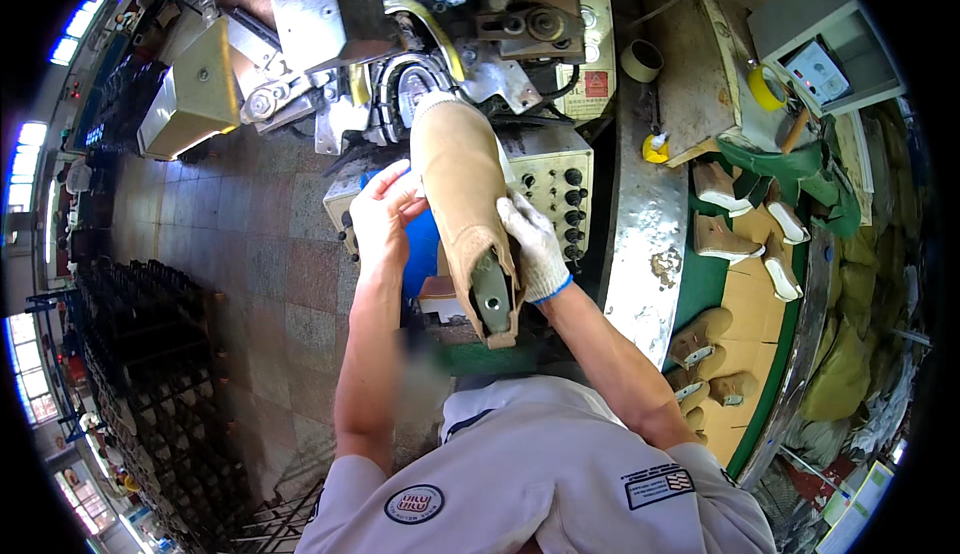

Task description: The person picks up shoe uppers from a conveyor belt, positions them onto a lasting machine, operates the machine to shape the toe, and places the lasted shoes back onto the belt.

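Note:
A tan shoe upper [460, 164] on a grey-green last [491, 289] lies in the middle, its toe end pointing away from me at the metal jaws of a machine [415, 74]. The open heel end faces me and lets a round hole in the last show. Bare, my left hand [383, 214] is closed at the left side of the upper near the toe. My right hand [533, 244], in a pale knitted glove with a blue cuff, grips the upper's right side near the opening. The fingertips of both hands are partly hidden.
Black knobs line a control panel [555, 199] right of the shoe. A conveyor [745, 319] on the right carries several tan shoes. Tape rolls [641, 60] and a wooden-handled tool [795, 130] lie at the far right. Dark racks [150, 374] stand on the left.

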Available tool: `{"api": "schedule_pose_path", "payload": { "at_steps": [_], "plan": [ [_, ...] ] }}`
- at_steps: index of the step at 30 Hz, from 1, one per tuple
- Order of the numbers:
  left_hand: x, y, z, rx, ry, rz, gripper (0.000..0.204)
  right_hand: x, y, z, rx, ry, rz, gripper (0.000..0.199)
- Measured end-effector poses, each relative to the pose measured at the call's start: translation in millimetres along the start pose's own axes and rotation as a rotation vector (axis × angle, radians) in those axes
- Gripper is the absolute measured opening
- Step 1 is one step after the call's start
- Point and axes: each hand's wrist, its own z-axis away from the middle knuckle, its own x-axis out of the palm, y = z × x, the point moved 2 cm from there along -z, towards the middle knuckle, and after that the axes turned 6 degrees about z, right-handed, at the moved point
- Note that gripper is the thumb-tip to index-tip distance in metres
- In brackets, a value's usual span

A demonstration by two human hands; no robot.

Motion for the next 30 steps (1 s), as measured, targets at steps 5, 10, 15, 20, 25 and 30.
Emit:
{"api": "schedule_pose_path", "payload": {
  "at_steps": [5, 10, 15, 20, 25, 30],
  "plan": [
    [-20.6, 12.4, -27.9, 0.132, 0.019, 0.157, 0.048, 37.0, 6.6, -43.9, -0.008, 0.007, -0.068, 0.059],
    [-15.6, 13.2, -33.2, 0.156, 0.017, 0.232, 0.048, 56.2, 16.9, -72.5, -0.116, 0.02, -0.062, 0.057],
    [-8.9, -15.8, -2.8, -0.258, 0.048, 0.214, 0.043, 55.0, 28.0, -86.6, -0.14, 0.063, 0.035, 0.055],
    [-14.7, -23.3, -3.4, -0.321, 0.071, 0.257, 0.046, 55.6, 17.4, -77.5, -0.233, 0.193, 0.35, 0.068],
    [-23.0, -13.8, -8.2, -0.343, 0.065, 0.248, 0.028, 66.4, 7.1, -73.2, -0.389, 0.098, 0.623, 0.071],
    [-16.7, -16.8, -8.3, -0.258, 0.026, 0.118, 0.052, 62.5, 17.9, -93.9, -0.402, 0.079, 0.326, 0.067]
  ]
}}
